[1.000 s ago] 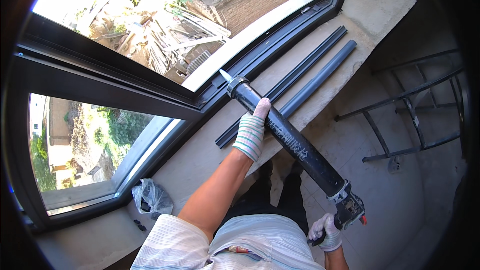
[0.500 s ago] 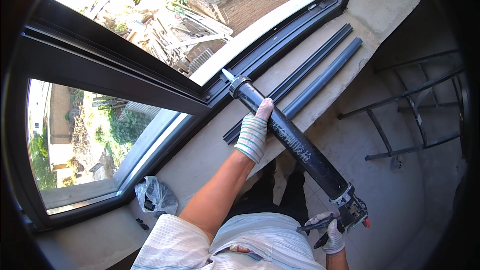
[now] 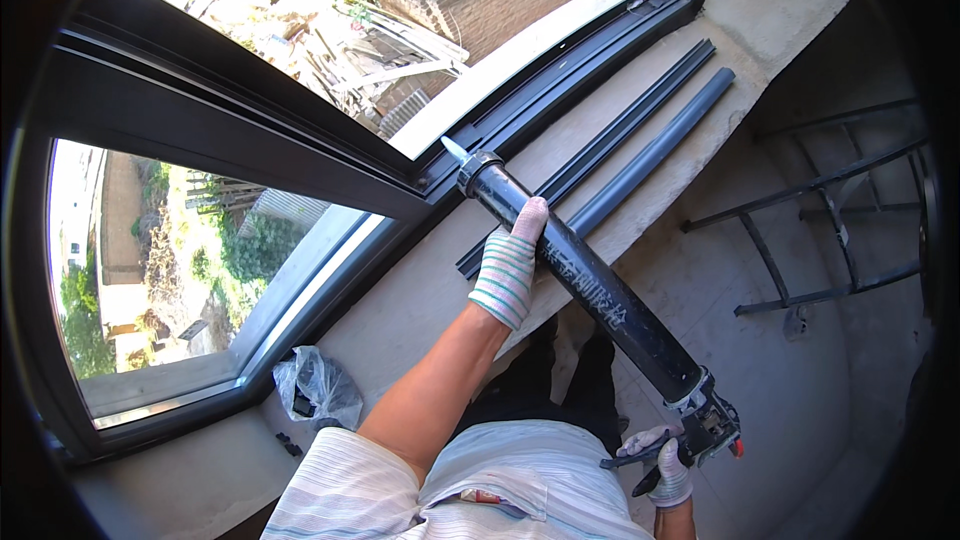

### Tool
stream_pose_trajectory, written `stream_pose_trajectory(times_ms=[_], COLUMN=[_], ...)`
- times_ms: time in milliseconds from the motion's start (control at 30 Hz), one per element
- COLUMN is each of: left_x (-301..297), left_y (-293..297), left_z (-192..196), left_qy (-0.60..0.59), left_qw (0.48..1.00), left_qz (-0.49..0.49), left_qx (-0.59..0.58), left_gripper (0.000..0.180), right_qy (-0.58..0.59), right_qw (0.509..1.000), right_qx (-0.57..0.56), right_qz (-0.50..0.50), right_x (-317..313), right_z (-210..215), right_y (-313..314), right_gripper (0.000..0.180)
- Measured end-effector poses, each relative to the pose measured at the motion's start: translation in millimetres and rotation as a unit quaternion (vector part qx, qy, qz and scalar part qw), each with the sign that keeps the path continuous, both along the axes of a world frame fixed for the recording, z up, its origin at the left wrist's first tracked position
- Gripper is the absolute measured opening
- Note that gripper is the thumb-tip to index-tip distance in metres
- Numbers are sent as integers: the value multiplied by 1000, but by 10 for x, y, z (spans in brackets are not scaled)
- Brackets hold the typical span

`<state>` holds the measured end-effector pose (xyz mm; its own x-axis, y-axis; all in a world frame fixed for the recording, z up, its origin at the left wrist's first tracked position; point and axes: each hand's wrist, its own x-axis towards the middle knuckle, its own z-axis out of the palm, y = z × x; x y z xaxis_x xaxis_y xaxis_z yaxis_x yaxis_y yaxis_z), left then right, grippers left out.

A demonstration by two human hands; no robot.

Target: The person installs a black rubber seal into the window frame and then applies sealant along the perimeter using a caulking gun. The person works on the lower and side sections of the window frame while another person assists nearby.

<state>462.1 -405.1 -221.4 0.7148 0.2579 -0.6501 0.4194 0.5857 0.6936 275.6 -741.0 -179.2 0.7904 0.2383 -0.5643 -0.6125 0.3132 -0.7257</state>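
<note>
Window frame of dark, smooth metal [image 3: 240,140] is set across the left and top. Beside it, a rough, pale grey sill [image 3: 385,315] is used like a shelf. At the right, a black metal ladder [image 3: 857,288] is kept well apart from the hands. A long black tube-shaped glue gun [image 3: 610,298] is held on a slant, front end over the sill, back end low at the right. Behind it, a dark grooved strip [image 3: 630,120] and a smooth blue-grey rod [image 3: 660,153] are laid side by side, maybe so they can be reached. The left arm [image 3: 430,385] is stretched forward. A crinkly clear plastic bag [image 3: 325,390] is tucked by the frame's corner. The tube is gripped near its front by the striped-gloved left hand [image 3: 505,275], thumb on top, other fingers mostly hidden; its weight is probably held up there. The handle is wrapped loosely by the pale-gloved right hand [image 3: 673,475], held low, fingers partly curled. The small pale pointed tip [image 3: 455,149] is aimed toward the frame; whether they touch cannot be told.
</note>
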Motion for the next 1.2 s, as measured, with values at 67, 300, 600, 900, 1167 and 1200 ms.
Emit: stream_pose_trajectory(times_ms=[67,300,600,900,1167,1200], left_x=[-24,-157,-295,-324,-296,-279], left_y=[4,52,67,53,17,11], left_z=[6,-17,79,22,230,269], left_qy=[3,5,-9,-17,-21,-32], left_qw=[1000,1000,998,995,994,993], left_qz=[5,26,69,97,99,94], left_qx=[1,-4,-9,-6,-50,-65], left_gripper=[49,53,60,54,51,51], right_qy=[-2,-1,-1,18,-10,27], right_qw=[1000,999,998,998,994,997], right_qx=[1,-11,1,1,-113,-52], right_qz=[11,35,70,66,-4,-52], right_x=[-9,-1,124,242,73,90], right_z=[-37,-13,34,96,26,85], right_y=[-44,-63,-113,-120,-459,-456], right_gripper=[47,49,50,52,78,81])
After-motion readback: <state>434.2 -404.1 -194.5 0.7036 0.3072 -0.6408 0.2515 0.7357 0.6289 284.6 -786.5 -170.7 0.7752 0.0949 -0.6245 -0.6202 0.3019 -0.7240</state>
